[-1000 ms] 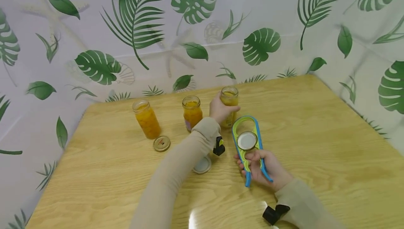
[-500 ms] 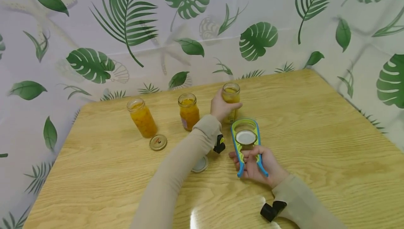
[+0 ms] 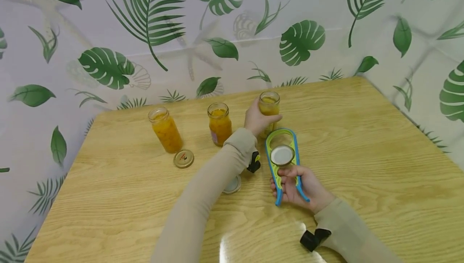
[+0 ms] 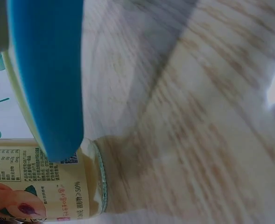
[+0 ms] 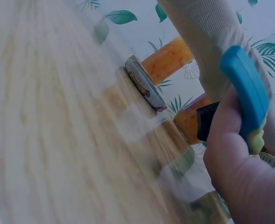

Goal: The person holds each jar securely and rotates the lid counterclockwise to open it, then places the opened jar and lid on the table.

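In the head view, my left hand (image 3: 255, 119) grips an open glass jar (image 3: 270, 106) of yellow fruit at the back of the table, thumb across its front. The left wrist view shows that jar's peach-printed label (image 4: 39, 186). My right hand (image 3: 303, 186) holds a blue and green jar opener (image 3: 268, 154) by its handles, palm up, just in front of the jar. A metal lid (image 3: 282, 155), pale inside up, sits between the opener's arms. The opener's blue arm (image 4: 48, 84) overlaps the jar in the left wrist view.
Two open jars of orange fruit, a tall jar (image 3: 168, 134) and a shorter jar (image 3: 220, 126), stand to the left. A gold lid (image 3: 183, 158) lies before the tall one. Another lid (image 3: 233, 185) is partly hidden under the left sleeve (image 3: 203, 198). A leaf-patterned backdrop (image 3: 253, 45) rises behind.
The head view shifts slightly. The jar opener dips flatter half a second ago and is now tilted up again, lid still in it. Both hands keep their holds.
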### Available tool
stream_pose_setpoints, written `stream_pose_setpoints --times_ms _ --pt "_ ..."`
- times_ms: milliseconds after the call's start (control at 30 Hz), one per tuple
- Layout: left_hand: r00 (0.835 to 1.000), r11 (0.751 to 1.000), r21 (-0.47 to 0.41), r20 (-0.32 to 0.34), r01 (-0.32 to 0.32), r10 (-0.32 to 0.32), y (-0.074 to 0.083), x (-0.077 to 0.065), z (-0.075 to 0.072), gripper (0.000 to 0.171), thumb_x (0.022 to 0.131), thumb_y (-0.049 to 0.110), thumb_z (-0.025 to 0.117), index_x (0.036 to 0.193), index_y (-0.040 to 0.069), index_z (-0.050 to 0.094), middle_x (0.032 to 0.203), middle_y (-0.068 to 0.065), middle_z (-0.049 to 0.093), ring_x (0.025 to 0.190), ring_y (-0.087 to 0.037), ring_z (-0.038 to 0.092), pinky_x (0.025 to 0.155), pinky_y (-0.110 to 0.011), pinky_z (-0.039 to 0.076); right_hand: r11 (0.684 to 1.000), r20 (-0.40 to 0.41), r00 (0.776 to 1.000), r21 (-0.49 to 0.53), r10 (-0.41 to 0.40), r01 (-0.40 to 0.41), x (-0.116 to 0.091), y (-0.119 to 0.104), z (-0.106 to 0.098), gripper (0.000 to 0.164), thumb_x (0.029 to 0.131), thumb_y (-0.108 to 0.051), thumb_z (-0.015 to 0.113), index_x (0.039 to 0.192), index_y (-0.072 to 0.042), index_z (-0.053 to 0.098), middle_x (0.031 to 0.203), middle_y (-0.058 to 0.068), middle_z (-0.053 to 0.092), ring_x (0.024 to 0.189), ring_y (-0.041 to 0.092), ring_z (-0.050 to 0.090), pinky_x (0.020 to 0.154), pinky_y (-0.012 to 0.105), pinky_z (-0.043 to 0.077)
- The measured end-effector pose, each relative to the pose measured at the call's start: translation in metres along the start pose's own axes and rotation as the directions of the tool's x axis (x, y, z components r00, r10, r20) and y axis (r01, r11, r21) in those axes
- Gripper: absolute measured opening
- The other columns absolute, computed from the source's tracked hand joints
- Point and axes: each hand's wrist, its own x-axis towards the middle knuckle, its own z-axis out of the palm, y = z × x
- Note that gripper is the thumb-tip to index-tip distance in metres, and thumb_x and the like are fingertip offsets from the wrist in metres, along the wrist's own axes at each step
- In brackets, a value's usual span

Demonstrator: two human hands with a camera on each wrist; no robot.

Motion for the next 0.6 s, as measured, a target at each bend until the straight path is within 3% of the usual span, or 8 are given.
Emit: stream_pose_setpoints --times_ms 167,400,600 --pt "1.000 1.000 0.002 0.005 0.011 -0.011 -0.001 0.001 -0.001 0.077 0.071 0.026 0.075 0.136 0.015 0.036 0.119 -0.003 0.053 0.104 -0.016 0.051 0.084 -0.028 0.041 1.000 -0.015 1.000 -0.022 -0.002 0.002 0.001 0.000 0.001 0.027 0.086 -0.007 0.018 0.092 -0.007 0.043 0.095 0.011 0.051 0.090 0.024 0.052 0.085 0.037 0.041" --pt "0.998 0.998 -0.041 0.038 0.047 -0.045 0.002 -0.003 -0.004 0.085 0.068 0.024 0.077 0.137 0.012 0.028 0.125 -0.007 0.048 0.111 -0.019 0.048 0.089 -0.029 0.039 1.000 0.033 0.999 -0.002 0.009 -0.009 0.002 0.001 0.001 0.031 0.086 -0.007 0.016 0.099 -0.004 0.044 0.100 0.013 0.053 0.096 0.025 0.053 0.090 0.040 0.039" --pt "0.994 0.994 -0.069 0.084 0.082 -0.076 0.007 -0.012 -0.011 0.091 0.070 0.024 0.076 0.140 0.011 0.019 0.134 -0.012 0.038 0.120 -0.022 0.040 0.096 -0.032 0.034 1.000 0.048 0.999 0.009 0.013 -0.014 0.002 0.002 -0.002 0.032 0.087 -0.010 0.015 0.102 -0.003 0.043 0.103 0.013 0.053 0.100 0.025 0.052 0.093 0.042 0.037"
